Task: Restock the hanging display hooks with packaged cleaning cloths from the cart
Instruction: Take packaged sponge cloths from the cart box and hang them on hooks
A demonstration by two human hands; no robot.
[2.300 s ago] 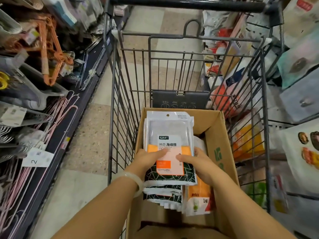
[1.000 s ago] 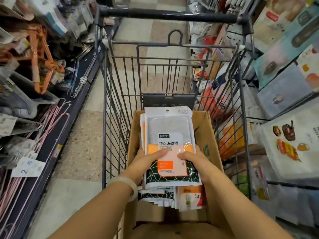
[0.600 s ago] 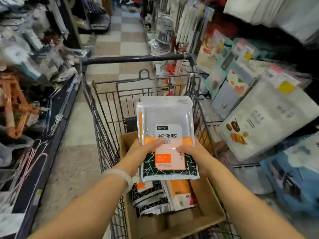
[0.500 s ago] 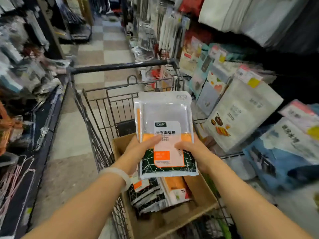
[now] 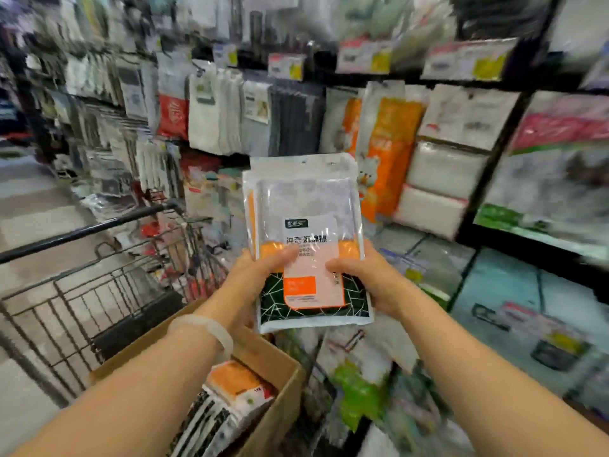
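Observation:
I hold a small stack of packaged cleaning cloths [image 5: 306, 206] upright at chest height, clear of the cart. The packs are clear plastic with grey cloth, an orange band and a dark patterned base. My left hand [image 5: 253, 275] grips the stack's left edge, thumb across the front label. My right hand [image 5: 372, 278] grips the right edge the same way. Behind the stack hangs the display wall [image 5: 290, 117] of packaged goods, blurred. More packs [image 5: 230, 397] lie in the cardboard box [image 5: 283, 377] in the wire cart [image 5: 99, 291] at lower left.
Shelving with dark uprights [image 5: 494, 159] and bagged goods fills the right side. Orange and white packs [image 5: 389, 150] hang just behind the stack. The aisle floor [image 5: 33, 206] runs off to the left past the cart handle [image 5: 82, 230].
Both hands lifted the stack up out of the box. My view swung right, from the cart and aisle to the display wall, and the image is motion-blurred.

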